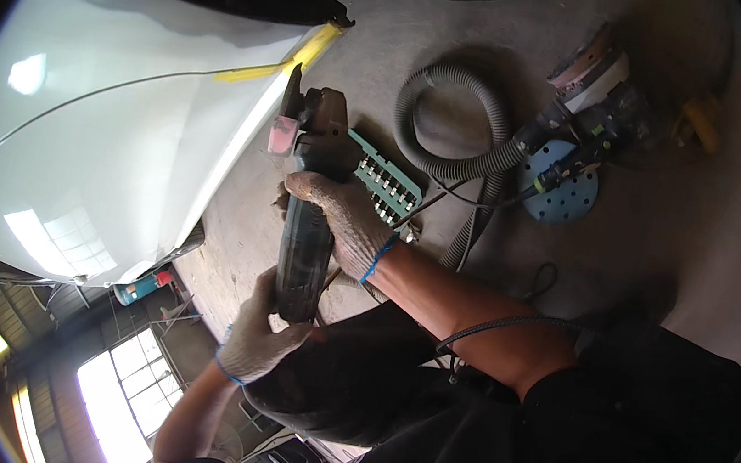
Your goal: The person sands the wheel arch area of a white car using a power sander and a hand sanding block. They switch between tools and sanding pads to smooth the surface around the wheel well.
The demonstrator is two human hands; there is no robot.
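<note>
Both my hands, in off-white knit work gloves, hold a long dark angle grinder (304,260). My right hand (349,220) wraps round the upper part of its body. Farther down, my left hand (260,338) grips the rear end. The grinder's head points away from me, with a thin dark edge and a worn reddish part on its left side. Close to that head is the edge of a glossy white car panel (152,131), where yellow masking tape (316,46) is stuck. Whether the tool touches the panel I cannot tell.
On the concrete floor lie a teal tray of small metal pieces (386,178), a coiled grey hose (408,111), a sander (597,83) and a blue perforated disc (569,200). A thin dark cord (507,322) crosses my right forearm. A bright window (128,396) is at lower left.
</note>
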